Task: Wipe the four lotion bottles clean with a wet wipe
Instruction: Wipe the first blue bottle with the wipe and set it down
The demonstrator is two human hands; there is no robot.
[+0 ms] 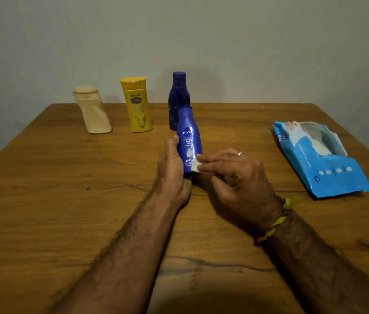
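While the left hand [171,169] grips it, the blue Nivea bottle [188,138] stands upright.

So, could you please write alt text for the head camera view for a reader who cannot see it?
A left hand holds a blue Nivea bottle upright on a wooden table while the right hand presses a white wet wipe to its lower side. Behind stand cream, yellow and dark blue bottles; an open wipes pack lies right.

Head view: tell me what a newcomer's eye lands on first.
The blue Nivea bottle at table centre, gripped by the left hand while the right hand presses a white wet wipe to its lower side. Next, the open blue wipes pack lying at right.
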